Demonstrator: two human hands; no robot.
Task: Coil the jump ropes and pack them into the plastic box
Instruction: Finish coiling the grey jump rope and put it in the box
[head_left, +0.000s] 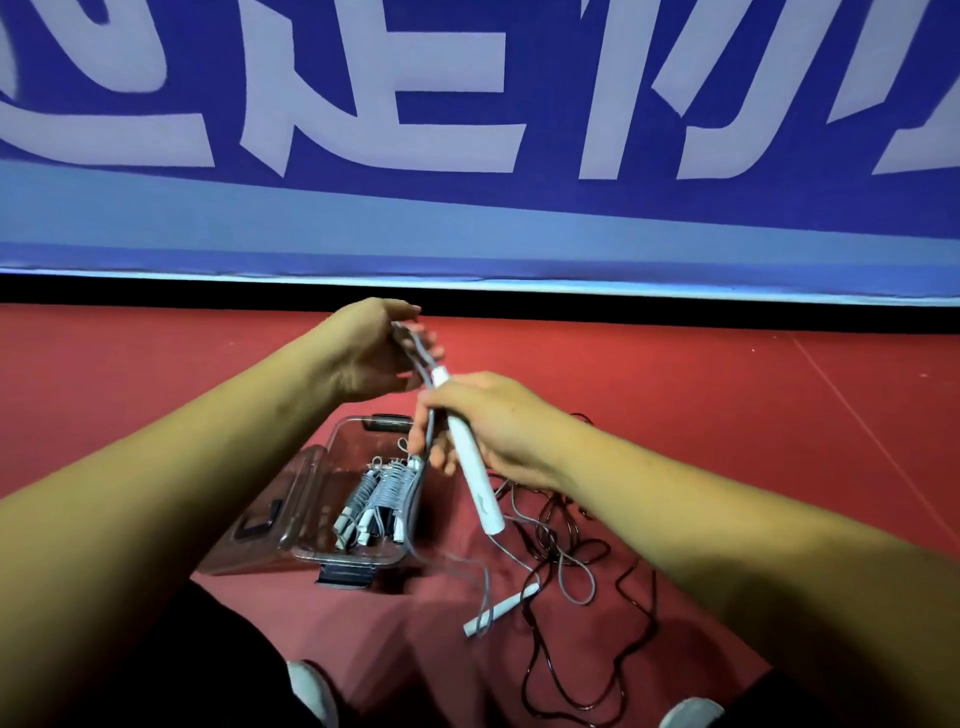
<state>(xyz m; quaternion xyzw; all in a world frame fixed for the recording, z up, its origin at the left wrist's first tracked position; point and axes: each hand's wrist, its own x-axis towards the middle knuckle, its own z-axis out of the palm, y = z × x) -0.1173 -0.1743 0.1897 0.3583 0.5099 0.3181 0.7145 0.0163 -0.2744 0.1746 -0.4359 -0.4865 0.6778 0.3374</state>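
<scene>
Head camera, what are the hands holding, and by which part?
The right hand grips a white jump rope handle near its upper end. The left hand pinches the grey cord just above that handle.

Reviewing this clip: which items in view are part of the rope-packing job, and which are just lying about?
Job: left hand and right hand holding the grey rope and white handle; plastic box, its lid, coiled ropes inside; loose ropes and second handle on the floor.
Not involved: blue banner; shoes.
</scene>
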